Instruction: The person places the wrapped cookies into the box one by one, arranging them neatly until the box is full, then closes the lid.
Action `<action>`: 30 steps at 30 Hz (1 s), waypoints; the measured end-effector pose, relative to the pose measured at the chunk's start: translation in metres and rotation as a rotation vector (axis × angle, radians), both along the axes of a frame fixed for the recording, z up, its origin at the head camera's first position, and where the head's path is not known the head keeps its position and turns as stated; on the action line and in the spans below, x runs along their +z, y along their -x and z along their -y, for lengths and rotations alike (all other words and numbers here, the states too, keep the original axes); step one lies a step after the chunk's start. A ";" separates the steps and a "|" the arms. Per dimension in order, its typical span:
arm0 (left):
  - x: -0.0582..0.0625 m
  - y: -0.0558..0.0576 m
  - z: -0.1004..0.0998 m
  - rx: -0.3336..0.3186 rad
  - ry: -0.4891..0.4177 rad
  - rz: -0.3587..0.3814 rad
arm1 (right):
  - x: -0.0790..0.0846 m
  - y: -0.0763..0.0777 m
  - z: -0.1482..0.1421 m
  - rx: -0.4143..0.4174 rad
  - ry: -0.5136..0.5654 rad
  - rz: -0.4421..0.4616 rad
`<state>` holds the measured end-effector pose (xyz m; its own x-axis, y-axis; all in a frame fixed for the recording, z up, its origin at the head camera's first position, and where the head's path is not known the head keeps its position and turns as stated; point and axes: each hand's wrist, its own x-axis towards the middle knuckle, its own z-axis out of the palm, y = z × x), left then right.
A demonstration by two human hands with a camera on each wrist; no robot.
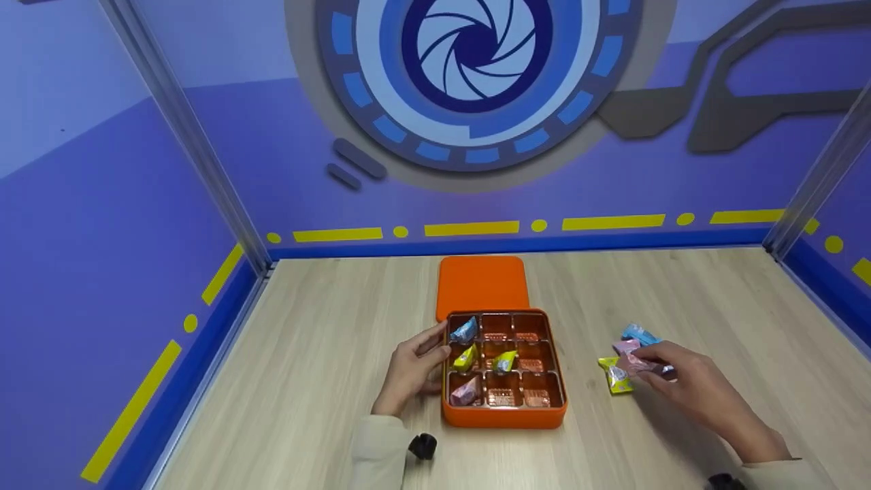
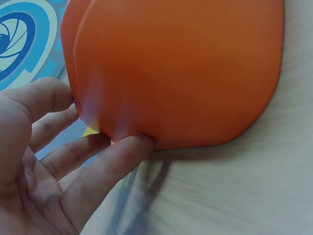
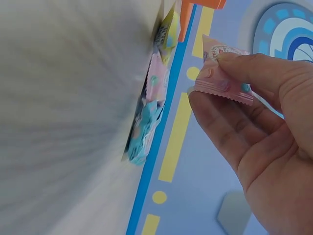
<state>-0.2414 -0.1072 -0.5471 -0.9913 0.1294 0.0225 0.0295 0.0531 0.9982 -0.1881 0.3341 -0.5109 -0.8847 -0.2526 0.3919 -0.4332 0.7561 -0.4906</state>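
Now, lower right, the right grip pinches pink candy, best kept gentle, while left grip holds the orange box.

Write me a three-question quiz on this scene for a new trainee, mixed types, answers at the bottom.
1. How many of the nine compartments in the orange box are filled?

2. True or false: the left hand touches the box.

3. Which colour is the wrapped sweet pinched by the right hand?
a) yellow
b) pink
c) blue

Key
1. Four. In the head view: blue candy back left, yellow candy middle left, second yellow candy centre, pink candy front left.
2. True; its fingers meet the box's left side.
3. b
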 end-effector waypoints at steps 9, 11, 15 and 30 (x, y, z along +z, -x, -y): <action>0.001 -0.001 0.001 0.002 -0.012 0.016 | 0.001 0.006 0.013 0.040 0.054 -0.025; 0.002 -0.002 0.001 0.002 -0.013 0.020 | 0.001 0.007 0.017 0.053 0.061 -0.048; 0.003 -0.002 0.001 0.004 -0.015 0.027 | 0.002 0.009 0.024 0.084 0.087 -0.035; -0.001 0.000 -0.001 0.020 0.021 -0.004 | 0.012 0.017 0.052 0.192 0.060 0.103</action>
<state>-0.2415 -0.1059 -0.5476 -0.9937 0.1097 0.0240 0.0323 0.0747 0.9967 -0.2049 0.2817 -0.4991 -0.8589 -0.3989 0.3213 -0.5114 0.6329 -0.5813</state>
